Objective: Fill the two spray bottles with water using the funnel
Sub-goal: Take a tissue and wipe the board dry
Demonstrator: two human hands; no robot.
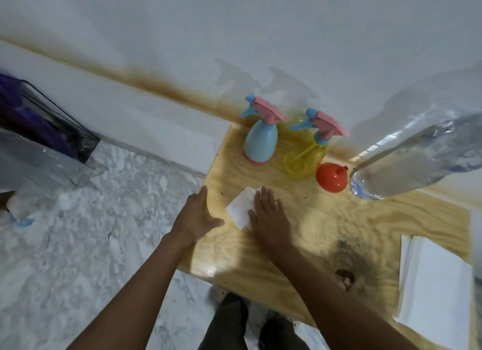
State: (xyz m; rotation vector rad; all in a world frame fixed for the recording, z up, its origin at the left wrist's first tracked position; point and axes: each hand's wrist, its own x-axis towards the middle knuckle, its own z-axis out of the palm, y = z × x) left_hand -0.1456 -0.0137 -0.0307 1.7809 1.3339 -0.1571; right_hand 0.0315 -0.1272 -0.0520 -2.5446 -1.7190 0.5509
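At the far left, a clear plastic bin (39, 130) with dark purple contents is seen standing on the marbled floor (91, 219), against the white wall (234, 23). The wooden table (313, 232) is set to the right of it, its far edge against the same wall.

The left hand (195, 214) is held flat at the table's left edge, fingers straight and thumb spread; nothing is grasped by it. Just to its right, a folded white cloth (240, 206) is laid on the wood, and the right hand (270, 214) is pressed on the cloth's right part with straight fingers, palm down, nothing being clutched.

Farther back, near the wall, the blue spray bottle (260, 143) is stood upright with its pink trigger head fitted and its blue nozzle turned left. Just to its right the yellow spray bottle (307, 154), transparent, is also stood upright with a like pink head on; a coiled tube is visible inside it. The orange funnel (331, 177) is placed just right of the yellow bottle and slightly nearer, its wide side towards the table and its spout pointed up and right.

Beside the funnel, a large clear water bottle (417, 154) is stood on the table, water being visible within. A dark stain (347, 266) is marked on the wood nearer the person, and white sheets (435, 284) are laid at the near right corner.
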